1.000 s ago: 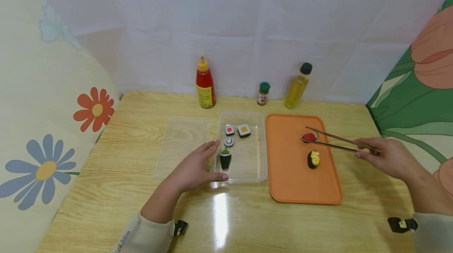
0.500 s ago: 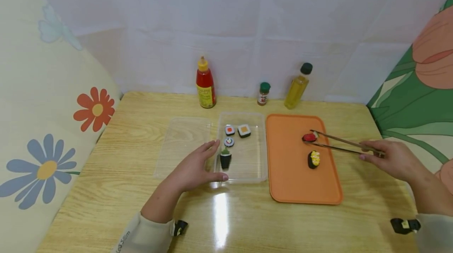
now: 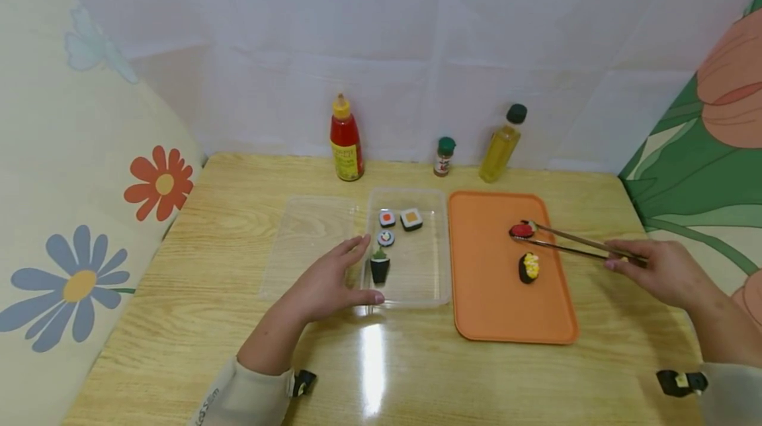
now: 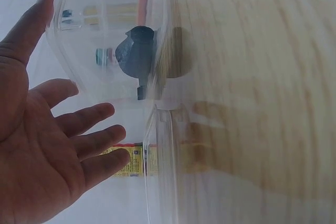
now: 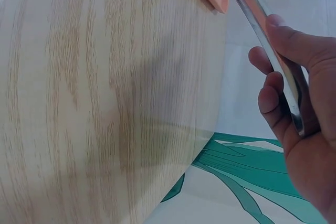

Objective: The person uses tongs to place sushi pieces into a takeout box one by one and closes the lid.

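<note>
My right hand [image 3: 657, 270] grips metal tongs [image 5: 273, 51]. In the head view their tips lie on either side of a red-topped sushi piece [image 3: 521, 231] on the orange tray [image 3: 494, 307]. A yellow-topped sushi piece [image 3: 528, 268] sits nearer on that tray. My left hand [image 3: 330, 284] has its fingers spread at the left side of a clear plastic container [image 3: 417, 290]; the left wrist view shows the thumb and a finger close to its wall. Inside are several sushi pieces, among them a dark cone-shaped one [image 3: 379, 268] and a square orange-centred one [image 3: 411, 219].
A clear lid [image 3: 309, 234] lies left of the container. Along the back stand a red sauce bottle [image 3: 346, 141], a small green-capped spice jar [image 3: 443, 157] and an oil bottle [image 3: 501, 148]. A white cloth hangs behind the wooden table [image 3: 440, 380].
My right hand has shifted slightly to the right. The tongs' tips have closed in around the red-topped sushi piece. My left hand stays in place.
</note>
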The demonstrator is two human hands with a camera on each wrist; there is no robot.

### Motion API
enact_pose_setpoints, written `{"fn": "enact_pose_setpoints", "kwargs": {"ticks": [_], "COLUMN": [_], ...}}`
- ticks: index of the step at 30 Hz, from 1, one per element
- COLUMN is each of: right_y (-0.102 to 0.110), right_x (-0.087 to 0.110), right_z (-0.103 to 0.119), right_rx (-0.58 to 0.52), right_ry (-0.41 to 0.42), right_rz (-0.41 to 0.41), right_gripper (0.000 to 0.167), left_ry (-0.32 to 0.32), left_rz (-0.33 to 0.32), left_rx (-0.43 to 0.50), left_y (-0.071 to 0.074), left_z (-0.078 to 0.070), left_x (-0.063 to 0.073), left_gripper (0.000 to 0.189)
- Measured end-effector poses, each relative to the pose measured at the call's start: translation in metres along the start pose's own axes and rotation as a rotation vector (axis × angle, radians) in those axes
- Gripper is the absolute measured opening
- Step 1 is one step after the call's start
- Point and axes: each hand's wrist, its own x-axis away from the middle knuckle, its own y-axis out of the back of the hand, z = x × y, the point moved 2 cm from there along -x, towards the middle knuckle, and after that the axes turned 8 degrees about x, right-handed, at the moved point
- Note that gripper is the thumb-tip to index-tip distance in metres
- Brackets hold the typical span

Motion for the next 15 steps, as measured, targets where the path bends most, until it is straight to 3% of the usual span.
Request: {"fn": "enact_pose_setpoints", "kwargs": {"ticks": [15], "right_y": [-0.0001], "right_x": [0.0019], "right_z": [0.0065], "right_rx": [0.029], "right_ry": [0.009], "right_rz": [-0.049], "right_gripper": [0.036], "left_ry": [0.015], "left_rz": [0.005], "left_rx": [0.004], "left_y": [-0.0005], "left_z": [0.0018], "left_x": [-0.0009], "left_gripper": [0.115]}}
